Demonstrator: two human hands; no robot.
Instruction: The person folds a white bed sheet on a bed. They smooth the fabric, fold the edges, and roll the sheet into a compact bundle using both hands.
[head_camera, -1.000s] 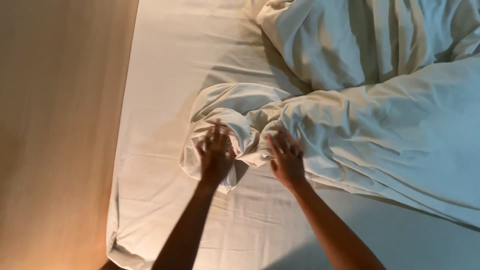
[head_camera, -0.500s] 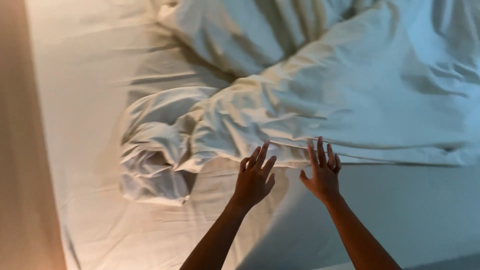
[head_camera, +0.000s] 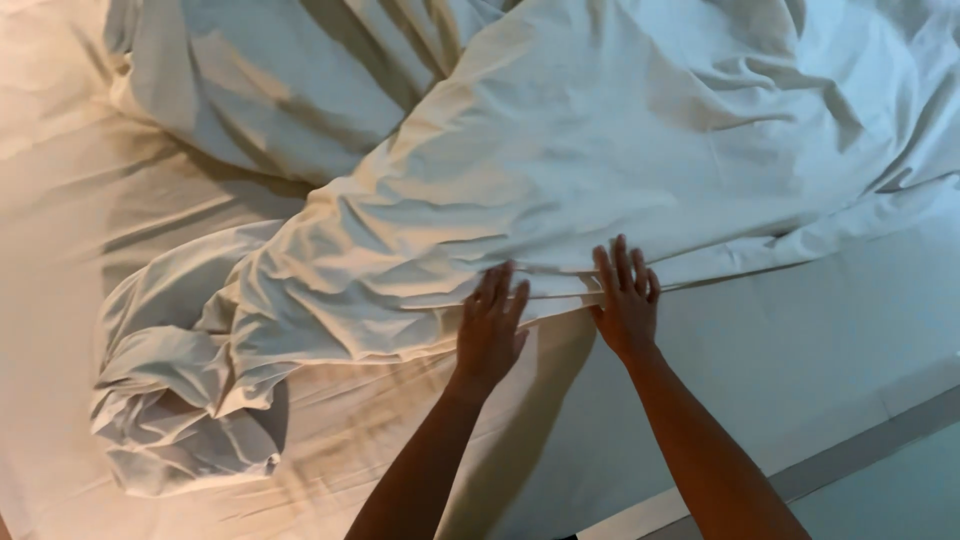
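A large white duvet (head_camera: 560, 170) lies crumpled across the bed, with a bunched corner (head_camera: 190, 400) at the lower left. My left hand (head_camera: 490, 330) rests flat on the duvet's near edge, fingers spread. My right hand (head_camera: 625, 300) lies a little to its right, fingers together and tips touching the same edge. Neither hand grips the cloth. Both forearms reach in from the bottom of the view.
A white fitted sheet (head_camera: 800, 340) covers the mattress under the duvet. The bed's edge and a strip of pale floor (head_camera: 900, 490) show at the lower right. More folded duvet is piled at the upper left (head_camera: 250, 90).
Both hands have moved right along the duvet's edge, away from the bunched corner, and the view has shifted right with them. The wooden floor at the left is out of sight.
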